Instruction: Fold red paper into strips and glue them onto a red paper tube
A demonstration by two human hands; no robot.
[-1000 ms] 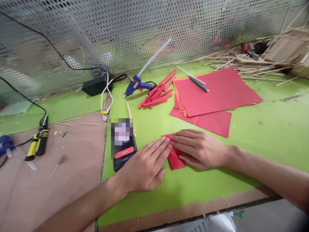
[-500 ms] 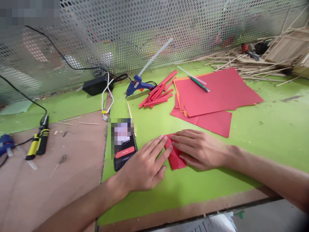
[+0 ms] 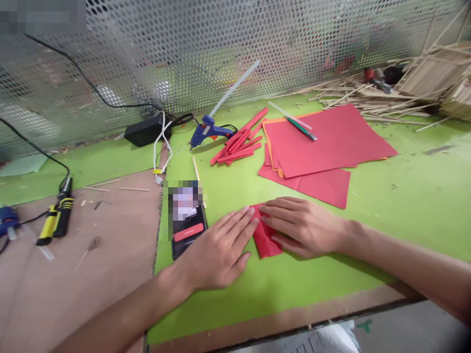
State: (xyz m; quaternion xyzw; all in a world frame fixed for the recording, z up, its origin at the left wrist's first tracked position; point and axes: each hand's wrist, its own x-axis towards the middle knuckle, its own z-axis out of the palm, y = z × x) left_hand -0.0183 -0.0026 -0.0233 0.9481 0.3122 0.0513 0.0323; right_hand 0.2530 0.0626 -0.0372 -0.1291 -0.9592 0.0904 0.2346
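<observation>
A small folded piece of red paper [image 3: 266, 241] lies flat on the green tabletop [image 3: 221, 314] between my hands. My left hand [image 3: 224, 245] is laid out flat, its fingertips on the paper's left edge. From the right, my right hand [image 3: 301, 225] rests open over the paper, fingers stretched across its upper part and covering much of it. Beside my left wrist lies a phone [image 3: 188, 233], partly hidden by that hand. Larger red paper sheets [image 3: 331, 142] are stacked beyond my right hand.
Folded red strips [image 3: 239, 144] lie by a blue glue gun [image 3: 208, 131]. A green cutter knife [image 3: 301, 128] rests on the sheets. Yellow-black pliers [image 3: 62, 215] and a black adapter [image 3: 143, 131] are at left. Thin wooden sticks [image 3: 353, 93] pile up against the perforated metal panel [image 3: 221, 44].
The view has shifted slightly. Both hands stay on the red paper in nearly the same pose; the left fingers look a little closer together.
</observation>
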